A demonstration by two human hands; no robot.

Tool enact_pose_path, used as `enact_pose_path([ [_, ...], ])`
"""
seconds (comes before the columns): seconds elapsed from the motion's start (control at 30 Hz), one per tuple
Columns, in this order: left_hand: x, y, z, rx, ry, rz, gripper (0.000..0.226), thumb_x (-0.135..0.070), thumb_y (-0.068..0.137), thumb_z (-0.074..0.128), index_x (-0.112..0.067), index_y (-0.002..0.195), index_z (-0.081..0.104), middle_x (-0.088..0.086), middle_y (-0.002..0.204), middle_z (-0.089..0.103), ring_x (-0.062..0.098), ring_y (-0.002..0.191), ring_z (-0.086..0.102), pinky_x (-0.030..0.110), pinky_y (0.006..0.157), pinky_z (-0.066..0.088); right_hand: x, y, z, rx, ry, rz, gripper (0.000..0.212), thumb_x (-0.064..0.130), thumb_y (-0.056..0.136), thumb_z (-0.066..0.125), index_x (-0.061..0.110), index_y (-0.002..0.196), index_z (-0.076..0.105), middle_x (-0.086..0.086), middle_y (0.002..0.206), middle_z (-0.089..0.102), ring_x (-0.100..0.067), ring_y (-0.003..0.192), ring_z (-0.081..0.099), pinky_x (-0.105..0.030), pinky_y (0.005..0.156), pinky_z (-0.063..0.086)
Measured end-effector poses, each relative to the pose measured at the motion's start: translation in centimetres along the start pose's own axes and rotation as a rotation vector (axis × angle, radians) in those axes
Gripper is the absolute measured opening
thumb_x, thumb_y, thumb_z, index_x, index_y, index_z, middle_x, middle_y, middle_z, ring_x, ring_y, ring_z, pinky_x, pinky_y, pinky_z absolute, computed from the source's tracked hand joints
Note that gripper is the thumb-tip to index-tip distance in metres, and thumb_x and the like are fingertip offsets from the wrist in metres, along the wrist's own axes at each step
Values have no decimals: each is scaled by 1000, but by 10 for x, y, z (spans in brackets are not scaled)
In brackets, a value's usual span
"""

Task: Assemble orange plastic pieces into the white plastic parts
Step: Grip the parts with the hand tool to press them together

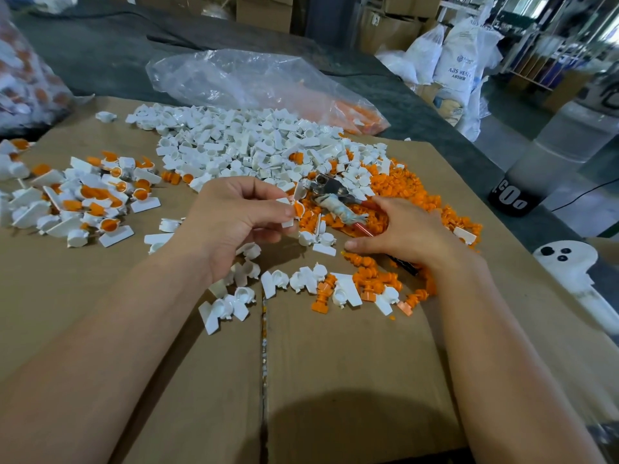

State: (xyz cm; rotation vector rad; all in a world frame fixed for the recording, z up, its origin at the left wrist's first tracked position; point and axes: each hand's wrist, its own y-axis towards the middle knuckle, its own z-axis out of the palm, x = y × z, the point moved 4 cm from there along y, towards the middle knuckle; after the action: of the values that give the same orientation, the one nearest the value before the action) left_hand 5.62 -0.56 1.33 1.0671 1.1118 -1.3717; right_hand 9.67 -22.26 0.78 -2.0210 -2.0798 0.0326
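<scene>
A small white part (288,224) with a round orange piece (298,209) on it sits pinched between the fingers (264,187) of the left hand (231,222). The right hand (402,232) rests slack-fingered, holding nothing, on a knobbly orange heap (402,185). Brown cardboard covers the counter (335,363).

A brown cardboard sheet (335,380) lies under the left hand (231,222) and the right hand (402,232). Between them, slightly beyond, lie metal pliers (326,187) with a rag-wrapped handle. Farther beyond sits a crumpled clear plastic bag (234,78). Well right of the right hand stand white sacks (459,68).
</scene>
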Motion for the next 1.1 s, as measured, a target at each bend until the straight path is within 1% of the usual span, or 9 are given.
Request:
enact_pose_path([
  [0.13, 1, 0, 0, 1, 3, 4, 17, 8, 69, 68, -8, 72, 61, 4, 55, 67, 15, 53, 67, 16, 44, 49, 2, 0, -3, -79, 34, 0, 92, 67, 62, 66, 30, 139, 34, -3, 141, 36, -25, 130, 32, -47, 104, 31],
  [0.3, 0, 1, 0, -25, 10, 44, 18, 9, 70, 68, -8, 73, 61, 4, 56, 67, 13, 54, 67, 17, 45, 50, 10, -7, -14, -261, 17, -5, 65, 43, 66, 72, 26, 125, 51, -3, 118, 50, -23, 111, 45, -44, 91, 41],
  [0.4, -2, 0, 0, -58, 21, 82, 18, 9, 70, 68, -8, 73, 62, 4, 57, 67, 13, 55, 67, 16, 45, 50, 12, -11, -18, -338, -3, -29, 61, 36, 68, 71, 24, 124, 53, -3, 116, 51, -23, 110, 46, -43, 91, 41],
  [0.5, -1, 1, -2, -86, 8, 88, 18, 8, 71, 69, -8, 73, 62, 4, 57, 67, 14, 56, 67, 17, 47, 52, 16, -16, -23, -436, 134, -90, 59, 25, 70, 69, 21, 126, 51, -4, 119, 51, -22, 111, 46, -37, 91, 40],
  [0.6, 0, 2, -4, -95, -22, 57, 17, 7, 71, 69, -8, 73, 62, 4, 56, 67, 15, 56, 67, 22, 53, 54, 21, -23, -29, -555, 259, -165, 51, 11, 72, 64, 16, 122, 53, 0, 106, 52, -18, 101, 48, -26, 79, 34],
  [0.7, 0, 3, -6, -101, -65, 35, 17, 7, 71, 69, -8, 72, 61, 3, 54, 66, 15, 54, 67, 21, 51, 54, 25, -29, -32, -610, 297, -201, 47, 2, 74, 59, 13, 118, 54, 7, 94, 44, -10, 87, 40, -20, 69, 30],
  [0.83, -1, 3, -6, -99, -153, 8, 15, 8, 73, 66, -6, 75, 59, 3, 55, 65, 14, 51, 66, 17, 43, 49, 29, -33, -34, -657, 301, -265, 35, 7, 81, 60, 15, 115, 57, 10, 91, 46, -5, 82, 38, -4, 63, 28],
  [1.03, -2, 4, -6, -112, -191, 23, 14, 8, 74, 65, -5, 75, 60, 6, 59, 65, 14, 51, 66, 17, 43, 48, 37, -36, -31, -636, 276, -324, 29, 23, 83, 65, 13, 110, 60, 10, 88, 46, -4, 81, 40, -13, 62, 30],
  [1.1, -2, 5, -7, -131, -185, 62, 15, 8, 75, 65, -5, 74, 59, 6, 60, 65, 13, 52, 66, 17, 44, 48, 39, -38, -31, -615, 288, -351, 28, 24, 83, 65, 13, 108, 61, 10, 87, 48, -4, 80, 42, -10, 64, 32],
])
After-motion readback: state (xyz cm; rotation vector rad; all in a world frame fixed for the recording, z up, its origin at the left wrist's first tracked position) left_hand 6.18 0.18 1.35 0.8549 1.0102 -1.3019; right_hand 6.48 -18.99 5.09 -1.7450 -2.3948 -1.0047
